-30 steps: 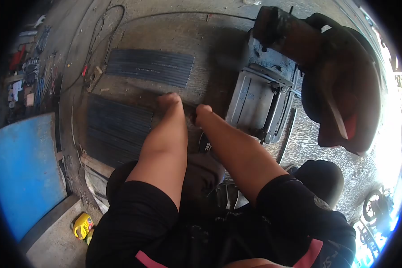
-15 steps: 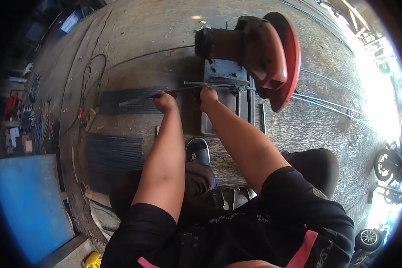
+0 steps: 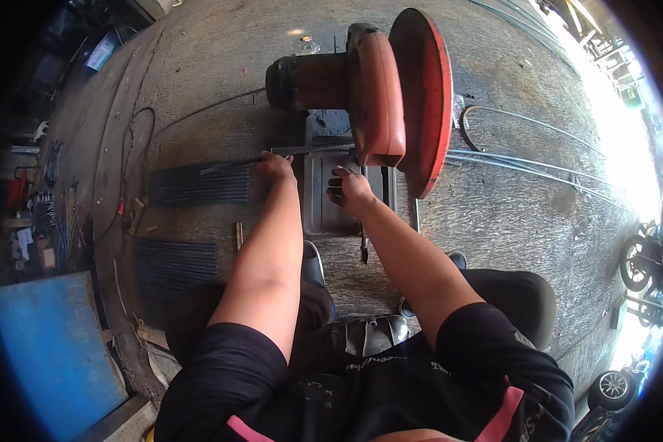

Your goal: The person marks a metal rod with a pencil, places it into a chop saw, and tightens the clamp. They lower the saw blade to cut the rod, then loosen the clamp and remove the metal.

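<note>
My left hand [image 3: 277, 168] is closed around a thin dark metal bar [image 3: 232, 166], which runs left over a row of similar bars and right toward the saw. My right hand [image 3: 352, 191] is over the grey base [image 3: 320, 202] of a red cut-off saw, fingers apart and partly bent, near the clamp below the saw head. A rod with a dark end [image 3: 364, 250] sticks out below that hand. The saw's red handle [image 3: 383, 96] and large red disc guard [image 3: 423, 103] rise above both hands. The guard and handle hide part of the clamp.
Dark bars lie in two rows [image 3: 199, 183] on the left floor. The saw's cable [image 3: 206, 107] trails left. Long thin rods [image 3: 523, 162] extend right. A blue panel [image 3: 55, 350] stands lower left, and motorcycle wheels [image 3: 636, 261] are at the right edge.
The view has shifted, so the saw appears farther left. My right hand has come off the bar and moved lower over the base, its fingers opening. My left hand still grips the bar.
</note>
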`<state>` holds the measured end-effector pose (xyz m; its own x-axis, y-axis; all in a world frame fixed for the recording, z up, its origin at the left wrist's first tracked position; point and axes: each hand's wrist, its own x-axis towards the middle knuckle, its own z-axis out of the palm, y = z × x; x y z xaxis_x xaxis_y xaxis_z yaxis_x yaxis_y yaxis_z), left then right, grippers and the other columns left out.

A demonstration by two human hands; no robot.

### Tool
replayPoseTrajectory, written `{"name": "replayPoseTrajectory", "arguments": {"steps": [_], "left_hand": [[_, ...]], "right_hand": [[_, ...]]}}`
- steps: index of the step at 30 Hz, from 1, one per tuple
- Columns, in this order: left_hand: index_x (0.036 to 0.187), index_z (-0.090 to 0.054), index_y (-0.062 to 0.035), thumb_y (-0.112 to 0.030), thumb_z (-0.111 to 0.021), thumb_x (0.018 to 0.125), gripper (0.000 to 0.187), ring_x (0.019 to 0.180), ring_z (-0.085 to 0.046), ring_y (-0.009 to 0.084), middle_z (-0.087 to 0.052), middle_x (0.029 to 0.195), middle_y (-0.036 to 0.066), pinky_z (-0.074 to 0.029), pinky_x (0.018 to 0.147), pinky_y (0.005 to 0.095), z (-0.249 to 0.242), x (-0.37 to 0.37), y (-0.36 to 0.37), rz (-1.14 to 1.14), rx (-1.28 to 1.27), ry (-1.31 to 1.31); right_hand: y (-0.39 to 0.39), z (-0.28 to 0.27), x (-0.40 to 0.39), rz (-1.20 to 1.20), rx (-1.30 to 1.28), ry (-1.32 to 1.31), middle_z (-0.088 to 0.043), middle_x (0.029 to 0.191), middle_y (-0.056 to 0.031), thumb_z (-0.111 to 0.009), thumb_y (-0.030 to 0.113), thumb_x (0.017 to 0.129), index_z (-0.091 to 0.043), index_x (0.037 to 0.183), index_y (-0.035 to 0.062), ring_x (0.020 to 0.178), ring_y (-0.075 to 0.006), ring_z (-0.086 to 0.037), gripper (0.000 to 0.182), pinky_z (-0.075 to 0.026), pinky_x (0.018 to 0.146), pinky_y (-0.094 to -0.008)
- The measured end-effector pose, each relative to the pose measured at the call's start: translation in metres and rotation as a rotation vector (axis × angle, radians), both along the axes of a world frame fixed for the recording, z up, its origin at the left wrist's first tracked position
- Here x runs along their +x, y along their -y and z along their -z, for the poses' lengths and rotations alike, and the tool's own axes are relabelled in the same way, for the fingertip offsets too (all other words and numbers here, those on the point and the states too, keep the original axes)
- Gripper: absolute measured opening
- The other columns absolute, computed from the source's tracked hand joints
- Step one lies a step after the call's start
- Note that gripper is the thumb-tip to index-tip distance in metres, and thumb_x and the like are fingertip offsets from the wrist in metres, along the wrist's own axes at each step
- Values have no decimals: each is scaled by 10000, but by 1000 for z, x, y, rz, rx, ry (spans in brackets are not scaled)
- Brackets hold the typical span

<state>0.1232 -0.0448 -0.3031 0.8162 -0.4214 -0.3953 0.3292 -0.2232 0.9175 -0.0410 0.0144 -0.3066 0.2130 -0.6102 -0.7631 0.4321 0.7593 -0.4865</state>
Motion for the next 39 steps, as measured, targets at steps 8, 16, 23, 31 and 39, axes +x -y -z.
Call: {"name": "replayPoseTrajectory", "arguments": {"steps": [8,16,23,31,39], "left_hand": [[1141,-458,136,-192,-438,980,365,654,-686,313,-625,881,269,-620,553,345,33,-7,30,183,144,70],[1082,-553,112,-248,-472,942,395,743,-696,350,-650,972,291,-598,645,376,66,-6,41,273,428,78],[1063,-605,109,-371,-510,930,507,995,-647,374,-652,1044,272,-538,827,423,78,2,34,343,709,298],[1088,-595,91,-380,-543,931,499,952,-665,327,-661,1059,228,-526,787,411,33,-15,10,370,544,25],[1187,-562,51,-349,-581,929,476,1063,-621,317,-641,1124,220,-485,876,376,95,-12,15,143,396,89]], "right_hand": [[-7,-1,-20,3,-45,32,-569,828,-59,-517,267,935,-530,1108,116,658,-198,-569,230,-500,606,-345],[-14,78,-82,12,-137,17,-573,763,-54,-516,222,915,-550,1031,89,607,-178,-546,180,-453,520,-309],[49,126,-165,600,-173,-17,-525,627,-69,-517,351,944,-518,791,57,476,-211,-507,331,-399,407,-361],[99,107,-212,550,155,-446,-606,772,-111,-553,367,950,-543,1005,-9,538,-220,-582,380,-487,438,-306],[92,122,-178,482,110,-549,-630,1006,-161,-551,372,942,-565,1108,-27,797,-253,-647,432,-535,609,-325]]}}
